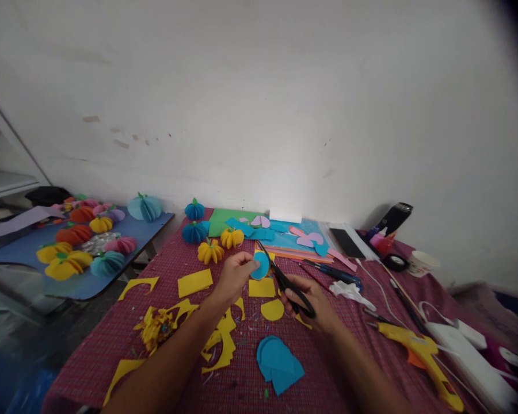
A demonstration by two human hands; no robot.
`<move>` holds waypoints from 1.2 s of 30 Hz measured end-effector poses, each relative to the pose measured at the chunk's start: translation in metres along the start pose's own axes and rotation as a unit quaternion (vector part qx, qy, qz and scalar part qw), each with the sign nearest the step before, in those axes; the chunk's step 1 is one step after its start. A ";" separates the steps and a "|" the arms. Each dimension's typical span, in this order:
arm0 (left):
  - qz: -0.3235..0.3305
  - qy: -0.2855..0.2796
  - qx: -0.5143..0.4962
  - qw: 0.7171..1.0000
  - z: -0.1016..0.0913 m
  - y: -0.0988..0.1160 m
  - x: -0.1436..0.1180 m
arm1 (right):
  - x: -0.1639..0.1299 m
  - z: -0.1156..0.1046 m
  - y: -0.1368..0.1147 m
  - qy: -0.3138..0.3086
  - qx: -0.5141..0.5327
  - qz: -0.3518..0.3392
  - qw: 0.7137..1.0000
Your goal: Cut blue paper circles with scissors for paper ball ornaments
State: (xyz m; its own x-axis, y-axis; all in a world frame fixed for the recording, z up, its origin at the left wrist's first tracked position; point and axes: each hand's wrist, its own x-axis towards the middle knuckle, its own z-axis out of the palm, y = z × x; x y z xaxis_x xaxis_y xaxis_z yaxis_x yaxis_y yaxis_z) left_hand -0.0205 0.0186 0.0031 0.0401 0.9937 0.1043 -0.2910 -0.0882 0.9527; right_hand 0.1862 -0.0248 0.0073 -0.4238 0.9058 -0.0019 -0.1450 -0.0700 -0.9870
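Plain white wall backs a table (112,345) under red checked cloth, strewn with yellow paper offcuts (218,339) and finished paper pumpkins (210,251). Left hand (235,276) pinches a blue paper circle (260,265) by its edge, held above the cloth at mid-table. Right hand (313,302) has its fingers through the black scissors (285,282), blades parted at the circle's rim. Cutting looks under way; the next snip likely calls for turning the paper into the blades. A stack of cut blue pieces (278,363) lies nearer, a yellow glue gun (418,353) to the right
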 end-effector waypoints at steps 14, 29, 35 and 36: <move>-0.016 -0.024 -0.001 1.000 -0.001 0.001 0.000 | -0.002 -0.004 -0.004 0.001 -0.011 0.007 1.000; -0.062 -0.049 -0.063 0.995 0.001 0.012 -0.004 | -0.004 -0.006 -0.009 -0.003 -0.044 0.011 0.999; -0.066 -0.055 -0.057 0.995 0.000 0.011 -0.003 | -0.005 -0.006 -0.009 -0.003 -0.030 0.019 0.999; -0.065 -0.056 -0.053 0.995 0.000 0.011 -0.003 | -0.005 -0.006 -0.009 -0.004 -0.023 0.020 1.000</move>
State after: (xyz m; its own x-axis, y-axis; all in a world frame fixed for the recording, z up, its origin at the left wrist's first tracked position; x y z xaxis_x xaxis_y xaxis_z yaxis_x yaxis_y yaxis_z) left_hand -0.0242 0.0148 0.0135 0.1895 0.9817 0.0186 -0.3747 0.0548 0.9255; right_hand 0.1947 -0.0257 0.0148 -0.4362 0.8989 -0.0410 -0.0855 -0.0868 -0.9925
